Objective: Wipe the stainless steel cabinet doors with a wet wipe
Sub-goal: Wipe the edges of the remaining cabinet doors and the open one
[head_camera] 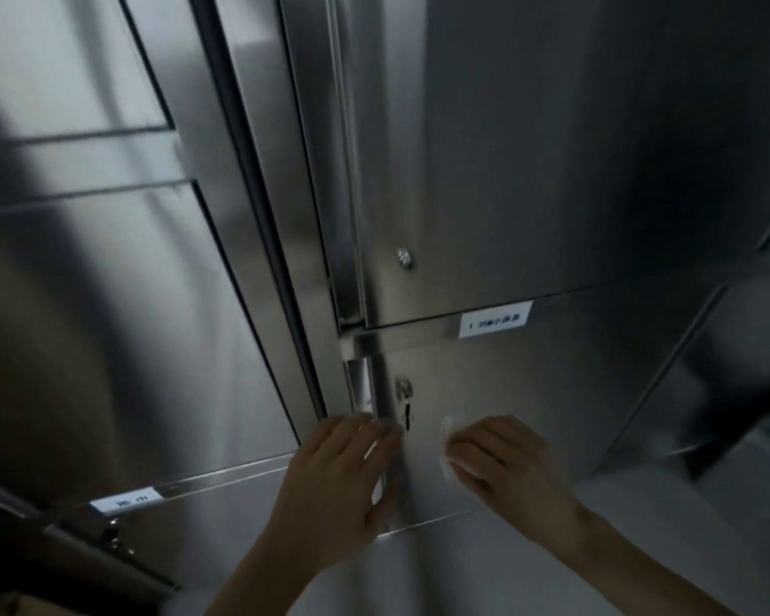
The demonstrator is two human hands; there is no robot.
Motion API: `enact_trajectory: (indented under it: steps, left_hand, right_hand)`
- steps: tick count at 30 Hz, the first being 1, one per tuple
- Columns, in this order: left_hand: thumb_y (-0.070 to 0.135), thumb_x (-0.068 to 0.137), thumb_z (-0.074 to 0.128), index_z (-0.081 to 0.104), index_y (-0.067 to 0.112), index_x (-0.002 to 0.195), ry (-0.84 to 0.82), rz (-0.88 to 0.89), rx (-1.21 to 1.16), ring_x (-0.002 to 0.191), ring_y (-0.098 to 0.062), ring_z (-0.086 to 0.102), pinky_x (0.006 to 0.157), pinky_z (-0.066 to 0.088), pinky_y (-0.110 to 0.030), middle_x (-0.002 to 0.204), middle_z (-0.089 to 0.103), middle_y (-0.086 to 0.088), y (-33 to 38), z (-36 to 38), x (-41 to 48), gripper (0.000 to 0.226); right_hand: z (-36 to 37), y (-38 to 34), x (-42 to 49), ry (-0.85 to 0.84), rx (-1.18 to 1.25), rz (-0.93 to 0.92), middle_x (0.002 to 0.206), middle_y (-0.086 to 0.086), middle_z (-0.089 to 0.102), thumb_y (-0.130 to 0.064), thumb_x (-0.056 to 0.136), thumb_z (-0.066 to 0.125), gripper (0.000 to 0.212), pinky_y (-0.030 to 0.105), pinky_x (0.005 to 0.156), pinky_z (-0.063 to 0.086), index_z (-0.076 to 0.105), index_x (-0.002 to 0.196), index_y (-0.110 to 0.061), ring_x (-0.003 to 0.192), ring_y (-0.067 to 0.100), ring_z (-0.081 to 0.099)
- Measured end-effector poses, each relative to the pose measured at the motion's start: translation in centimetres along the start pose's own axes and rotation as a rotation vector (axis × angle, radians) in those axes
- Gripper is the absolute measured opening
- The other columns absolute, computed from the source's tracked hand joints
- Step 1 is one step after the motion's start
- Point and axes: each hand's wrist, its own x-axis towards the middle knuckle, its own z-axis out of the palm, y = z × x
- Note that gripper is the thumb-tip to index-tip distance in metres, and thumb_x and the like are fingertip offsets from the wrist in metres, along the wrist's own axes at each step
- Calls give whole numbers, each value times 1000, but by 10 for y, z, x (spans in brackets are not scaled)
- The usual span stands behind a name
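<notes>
A lower stainless steel cabinet door fills the bottom centre, with a keyed lock near its left edge. My right hand presses a white wet wipe flat against this door, just right of the lock; most of the wipe is hidden under my fingers. My left hand rests with straight fingers on the door's left edge strip, below the lock. Above is a taller steel door with a round lock.
A white label sits on the rail between the two doors. Large steel panels stand to the left, with another white label and a latch below. More steel surfaces recede at right.
</notes>
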Motion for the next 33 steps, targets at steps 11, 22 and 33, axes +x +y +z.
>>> enact_trajectory:
  steps: [11,22,33]
  left_hand:
    - [38,83,49,74,15,109,158,245,1,98,-23,69,89,53,-42,109,72,-4,28,-87,80,43]
    - [35,78,57,75,13,103,318,447,14,87,-24,68,85,54,-37,100,72,-2,105,-100,144,37]
    - [42,82,50,75,13,95,356,381,49,79,-22,66,81,48,-35,91,72,-2,227,-77,218,40]
  right_hand:
    - [-156,-5,35,50,-321,108,73,-1,67,-17,84,61,16,27,56,48,70,71,-14,64,21,63]
    - [-248,26,-6,17,-482,166,68,1,61,-10,79,70,12,30,52,42,66,69,-13,60,22,56]
    - [-338,115,-68,-17,-523,47,68,-3,58,-8,75,71,14,28,53,38,62,68,-16,60,17,53]
